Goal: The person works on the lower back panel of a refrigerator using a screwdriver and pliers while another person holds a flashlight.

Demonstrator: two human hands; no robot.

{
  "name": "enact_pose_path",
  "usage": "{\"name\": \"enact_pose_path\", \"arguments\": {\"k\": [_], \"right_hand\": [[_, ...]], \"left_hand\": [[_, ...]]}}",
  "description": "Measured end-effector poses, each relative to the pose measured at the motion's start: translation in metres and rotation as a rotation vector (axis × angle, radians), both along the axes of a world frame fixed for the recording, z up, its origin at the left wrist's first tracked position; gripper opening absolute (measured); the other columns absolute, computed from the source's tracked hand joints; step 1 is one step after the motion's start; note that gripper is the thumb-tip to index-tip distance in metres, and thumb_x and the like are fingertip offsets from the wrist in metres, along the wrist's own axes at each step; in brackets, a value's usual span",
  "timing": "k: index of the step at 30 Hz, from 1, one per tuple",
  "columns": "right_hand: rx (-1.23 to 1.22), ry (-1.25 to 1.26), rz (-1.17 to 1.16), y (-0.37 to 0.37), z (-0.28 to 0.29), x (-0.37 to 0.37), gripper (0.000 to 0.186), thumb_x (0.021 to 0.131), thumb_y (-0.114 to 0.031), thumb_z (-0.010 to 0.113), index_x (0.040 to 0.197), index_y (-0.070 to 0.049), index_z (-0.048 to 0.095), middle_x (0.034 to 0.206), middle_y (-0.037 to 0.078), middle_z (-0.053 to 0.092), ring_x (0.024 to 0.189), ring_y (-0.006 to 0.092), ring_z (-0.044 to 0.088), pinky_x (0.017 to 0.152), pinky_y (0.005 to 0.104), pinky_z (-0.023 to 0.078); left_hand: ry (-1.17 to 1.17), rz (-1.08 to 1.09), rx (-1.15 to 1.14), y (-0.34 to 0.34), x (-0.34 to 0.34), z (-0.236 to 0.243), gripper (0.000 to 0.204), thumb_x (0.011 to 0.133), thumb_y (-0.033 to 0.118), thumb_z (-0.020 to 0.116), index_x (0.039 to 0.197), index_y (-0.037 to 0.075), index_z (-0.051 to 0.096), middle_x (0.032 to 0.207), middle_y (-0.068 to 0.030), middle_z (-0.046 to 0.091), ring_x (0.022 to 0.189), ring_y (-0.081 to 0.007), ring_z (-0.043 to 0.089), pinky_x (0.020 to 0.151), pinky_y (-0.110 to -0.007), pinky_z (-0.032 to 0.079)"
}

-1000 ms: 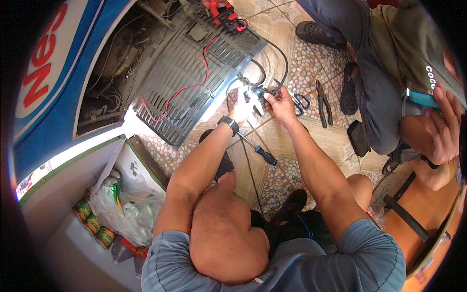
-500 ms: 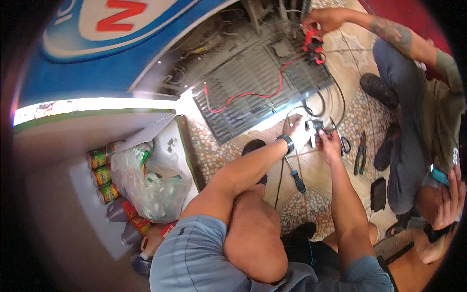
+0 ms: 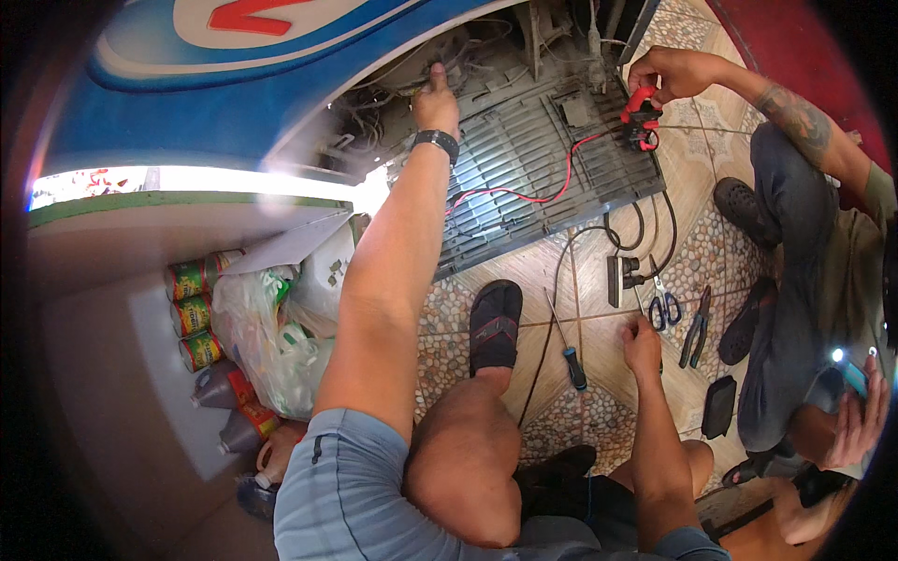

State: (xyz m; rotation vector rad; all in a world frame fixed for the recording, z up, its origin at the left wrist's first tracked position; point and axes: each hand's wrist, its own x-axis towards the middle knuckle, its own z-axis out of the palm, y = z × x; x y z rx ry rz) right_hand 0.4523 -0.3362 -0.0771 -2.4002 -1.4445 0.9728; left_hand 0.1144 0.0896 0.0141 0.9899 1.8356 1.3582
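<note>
My left hand (image 3: pixel 436 107) reaches up into the dusty compartment (image 3: pixel 500 51) under the blue panel (image 3: pixel 187 112), curled among wires; whatever it grips is unclear. My right hand (image 3: pixel 641 348) is low over the floor, fingers curled near a thin metal shaft beside the scissors (image 3: pixel 664 309); what it holds is unclear. A black-and-white socket block (image 3: pixel 617 280) with cables lies above that hand. A slatted metal grille (image 3: pixel 524 178) bears a red wire (image 3: pixel 559 194). A blue-handled screwdriver (image 3: pixel 572 367) and pliers (image 3: pixel 697 332) lie on the floor.
A co-worker at right has one hand (image 3: pixel 678 75) on a red-and-black meter (image 3: pixel 641 120) and holds a lit turquoise phone (image 3: pixel 851 374) in the other. A black pouch (image 3: pixel 718 407) lies near their leg. An open chest (image 3: pixel 112 318) with bags and cans stands at left.
Both my hands let go of the socket block, which now lies on the floor. My left hand moved up into the compartment, my right hand slightly down. The view shifted.
</note>
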Motion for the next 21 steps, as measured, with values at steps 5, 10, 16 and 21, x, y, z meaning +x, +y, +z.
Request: {"name": "enact_pose_path", "arguments": {"k": [5,10,16,21], "right_hand": [[-0.057,-0.063,0.110,0.005,0.000,-0.004,0.028,0.075,-0.011,0.077,0.095,-0.002,0.060,0.096,0.018,0.064,0.091,0.0390,0.063,0.080,0.0459,0.050],[-0.080,-0.080,0.132,0.012,-0.010,-0.008,0.030,0.071,-0.007,0.080,0.093,-0.003,0.060,0.096,0.017,0.064,0.090,0.0376,0.063,0.079,0.0455,0.049],[-0.099,-0.019,0.135,0.019,-0.007,-0.008,0.028,0.071,-0.007,0.080,0.091,-0.002,0.060,0.094,0.018,0.065,0.091,0.0376,0.063,0.078,0.0459,0.049],[-0.150,-0.040,0.167,0.021,-0.009,0.001,0.029,0.072,-0.007,0.080,0.090,-0.002,0.059,0.095,0.018,0.065,0.093,0.0385,0.063,0.079,0.0467,0.049]], "left_hand": [[0.034,-0.053,-0.014,0.003,-0.002,-0.011,0.063,0.095,0.053,0.059,0.097,-0.010,0.070,0.084,-0.0115,0.068,0.077,-0.0207,0.056,0.080,-0.035,0.047],[0.126,-0.030,0.110,0.013,-0.012,-0.021,0.062,0.094,0.054,0.059,0.095,-0.007,0.070,0.090,-0.0180,0.071,0.082,-0.0274,0.062,0.082,-0.037,0.048],[0.192,-0.066,-0.028,0.008,-0.021,-0.005,0.056,0.096,0.049,0.058,0.097,-0.005,0.072,0.094,-0.0153,0.072,0.085,-0.0205,0.064,0.083,-0.035,0.048],[-0.301,-0.341,-0.032,0.006,-0.019,0.003,0.082,0.086,0.064,0.063,0.137,0.002,0.053,0.135,-0.0140,0.058,0.128,-0.0220,0.048,0.111,-0.037,0.029]]}}
